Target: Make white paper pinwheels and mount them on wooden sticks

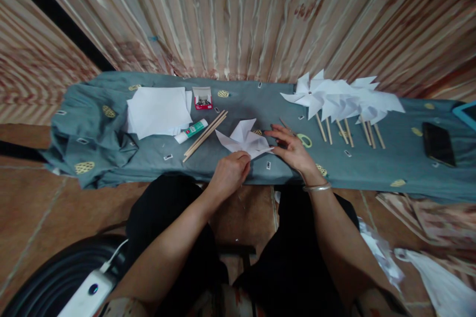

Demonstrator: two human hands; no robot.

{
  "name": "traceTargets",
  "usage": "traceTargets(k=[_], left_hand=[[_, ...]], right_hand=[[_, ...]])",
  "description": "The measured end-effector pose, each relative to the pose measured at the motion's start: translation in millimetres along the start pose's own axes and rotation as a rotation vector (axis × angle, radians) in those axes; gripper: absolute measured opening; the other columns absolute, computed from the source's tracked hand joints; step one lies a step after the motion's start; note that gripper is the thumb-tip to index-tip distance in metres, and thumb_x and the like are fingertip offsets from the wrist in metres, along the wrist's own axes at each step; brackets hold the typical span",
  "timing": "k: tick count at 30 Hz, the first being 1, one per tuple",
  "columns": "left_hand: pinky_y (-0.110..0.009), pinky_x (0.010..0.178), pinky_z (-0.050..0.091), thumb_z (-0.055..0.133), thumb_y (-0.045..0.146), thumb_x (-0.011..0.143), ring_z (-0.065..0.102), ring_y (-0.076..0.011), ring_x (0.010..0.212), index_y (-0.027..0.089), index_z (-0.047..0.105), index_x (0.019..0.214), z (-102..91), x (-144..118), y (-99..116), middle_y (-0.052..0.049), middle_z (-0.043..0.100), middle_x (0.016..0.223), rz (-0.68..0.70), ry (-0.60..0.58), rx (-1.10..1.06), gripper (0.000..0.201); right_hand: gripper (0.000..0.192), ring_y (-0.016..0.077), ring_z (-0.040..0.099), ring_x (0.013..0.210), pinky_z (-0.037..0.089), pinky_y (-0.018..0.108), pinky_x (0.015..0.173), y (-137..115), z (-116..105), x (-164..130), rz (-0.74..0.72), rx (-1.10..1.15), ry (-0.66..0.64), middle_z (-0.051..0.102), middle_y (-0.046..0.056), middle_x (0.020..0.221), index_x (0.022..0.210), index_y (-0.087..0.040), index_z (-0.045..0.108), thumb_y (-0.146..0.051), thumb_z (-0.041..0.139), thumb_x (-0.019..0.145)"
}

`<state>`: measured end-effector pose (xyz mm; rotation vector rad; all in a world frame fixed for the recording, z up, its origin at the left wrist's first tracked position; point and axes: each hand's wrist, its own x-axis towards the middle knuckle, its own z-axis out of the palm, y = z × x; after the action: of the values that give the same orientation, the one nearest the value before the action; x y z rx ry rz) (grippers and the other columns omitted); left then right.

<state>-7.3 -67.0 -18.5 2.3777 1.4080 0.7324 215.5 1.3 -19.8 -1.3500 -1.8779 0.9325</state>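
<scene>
A white paper pinwheel with folded blades sits at the near middle of the cloth-covered bench. My left hand pinches its near edge, fingers closed. On the right side, my right hand has its fingers apart, the thumb by the tip of one blade; whether it touches is hard to tell. Just beyond that hand lies a pair of scissors with a pale green handle, partly hidden. Left of the pinwheel are several loose wooden sticks, a glue stick and a small red box of metal pins.
White paper sheets lie stacked at the left. Several pinwheels on sticks overlap at the back right. A dark phone and a blue-edged device are at the far right. A curtain hangs behind the bench.
</scene>
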Motion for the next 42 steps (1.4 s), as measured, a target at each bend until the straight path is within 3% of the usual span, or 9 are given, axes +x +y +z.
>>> traceTargets(k=[4,10,17,24,32,42], left_hand=[[-0.033,0.087,0.058,0.052,0.01,0.09,0.069,-0.0213,0.096,0.014,0.067,0.097,-0.3,-1.3,2.7,-0.01,0.071,0.102,0.013,-0.024,0.041,0.017],[-0.034,0.086,0.058,0.052,0.01,0.09,0.068,-0.0216,0.097,0.014,0.066,0.097,-8.7,-3.0,4.4,-0.01,0.07,0.103,0.042,-0.065,0.071,0.016],[-0.035,0.084,0.058,0.049,0.007,0.09,0.065,-0.0213,0.094,0.015,0.065,0.096,-18.2,-11.0,0.3,-0.009,0.069,0.101,0.097,-0.062,0.098,0.019],[-0.034,0.084,0.057,0.049,0.009,0.09,0.065,-0.0217,0.095,0.015,0.066,0.093,-17.4,-17.8,-2.2,-0.009,0.069,0.098,0.078,-0.097,0.116,0.018],[-0.033,0.084,0.057,0.05,0.008,0.089,0.067,-0.0209,0.095,0.017,0.064,0.094,-16.5,-19.8,-4.5,-0.008,0.069,0.098,0.039,-0.08,0.074,0.017],[-0.033,0.083,0.057,0.051,0.008,0.089,0.067,-0.0205,0.092,0.015,0.064,0.093,-17.9,-19.5,-2.8,-0.008,0.069,0.097,0.054,-0.084,0.103,0.016]], right_hand=[[0.024,0.0276,0.042,0.142,0.028,0.046,0.118,-4.9,-6.4,-7.1,-0.003,0.067,-0.052,0.053,0.002,0.147,0.097,-0.028,0.078,-0.027,0.073,0.074],[0.023,0.0297,0.042,0.141,0.03,0.047,0.118,-14.3,-6.9,-14.7,0.036,0.16,-0.097,0.056,0.002,0.144,0.083,-0.028,0.079,-0.049,0.076,0.073],[0.023,0.028,0.039,0.143,0.026,0.052,0.12,-20.6,-4.9,-34.1,-0.005,0.034,-0.106,0.059,0.002,0.14,0.092,-0.031,0.078,-0.05,0.065,0.085],[0.018,0.0292,0.039,0.143,0.026,0.048,0.121,-17.6,-0.4,-34.6,-0.016,0.006,-0.15,0.05,0.002,0.148,0.093,-0.031,0.077,-0.042,0.073,0.08],[0.041,0.0301,0.036,0.145,0.025,0.052,0.12,-20.6,-5.8,-38.6,0.053,0.032,-0.236,0.041,0.003,0.155,0.111,-0.033,0.071,-0.046,0.079,0.073],[0.026,0.032,0.035,0.145,0.028,0.053,0.119,-13.9,4.4,-34.7,-0.057,-0.092,-0.203,0.044,0.004,0.153,0.105,-0.03,0.075,-0.039,0.073,0.08]])
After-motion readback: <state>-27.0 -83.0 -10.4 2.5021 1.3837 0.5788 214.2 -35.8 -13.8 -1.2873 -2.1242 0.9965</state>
